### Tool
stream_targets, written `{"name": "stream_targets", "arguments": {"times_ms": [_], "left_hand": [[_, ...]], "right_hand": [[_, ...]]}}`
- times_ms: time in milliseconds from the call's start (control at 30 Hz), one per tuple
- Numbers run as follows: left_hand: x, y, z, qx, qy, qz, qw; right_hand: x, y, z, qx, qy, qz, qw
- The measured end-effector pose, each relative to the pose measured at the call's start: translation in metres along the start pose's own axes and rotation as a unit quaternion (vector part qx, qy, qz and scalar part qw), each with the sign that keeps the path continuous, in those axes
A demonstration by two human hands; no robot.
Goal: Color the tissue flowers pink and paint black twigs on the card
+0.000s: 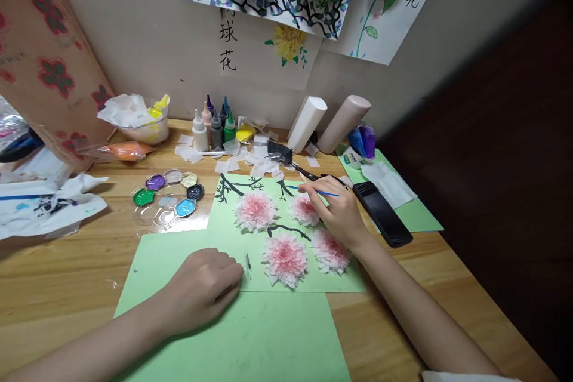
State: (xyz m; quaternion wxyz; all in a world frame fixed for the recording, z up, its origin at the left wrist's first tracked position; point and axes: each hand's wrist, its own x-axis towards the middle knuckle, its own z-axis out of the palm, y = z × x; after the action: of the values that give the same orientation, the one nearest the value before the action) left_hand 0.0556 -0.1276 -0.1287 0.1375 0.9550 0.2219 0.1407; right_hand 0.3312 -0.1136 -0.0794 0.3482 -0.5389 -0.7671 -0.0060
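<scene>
Plainly, from the head view, the wooden table [474,310] keeps bare room along its right edge, beyond the right forearm, and more at lower left. Beyond the green painting sheet [242,245], things crowd close: paint bottles [215,132], paper scraps [257,162] and scissors [308,173], with a black smartphone [382,215] just right of the hand. A clear paint palette [165,216] sits near the sheet's left edge.

The right hand [342,212] pinches a blue-handled paintbrush [329,194] between thumb and fingers, its tip at a black painted twig [283,192] — whether it touches, I cannot tell. That hand partly covers the pink-and-white paper flowers [285,258] on the sheet's right side. The left hand [206,277] rests loosely fisted, fingers folded in, across the sheet's left edge and another green sheet [250,334] — nothing visible in it.
</scene>
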Motion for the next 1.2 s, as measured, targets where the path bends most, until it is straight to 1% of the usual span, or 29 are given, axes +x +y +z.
{"name": "stream_targets", "arguments": {"times_ms": [367, 633, 1200], "left_hand": [[-0.0019, 0.0002, 0.0, -0.003, -0.004, 0.001, 1.0], [0.0002, 0.0003, -0.0006, -0.002, 0.005, 0.006, 1.0], [-0.0005, -0.0011, 0.0015, 0.002, -0.012, 0.002, 1.0]], "right_hand": [[0.0001, 0.001, 0.0012, -0.01, -0.006, 0.008, 1.0], [-0.0001, -0.0002, 0.0006, -0.013, -0.008, 0.004, 1.0], [-0.0021, -0.0062, -0.0009, -0.001, -0.021, -0.002, 1.0]]}}
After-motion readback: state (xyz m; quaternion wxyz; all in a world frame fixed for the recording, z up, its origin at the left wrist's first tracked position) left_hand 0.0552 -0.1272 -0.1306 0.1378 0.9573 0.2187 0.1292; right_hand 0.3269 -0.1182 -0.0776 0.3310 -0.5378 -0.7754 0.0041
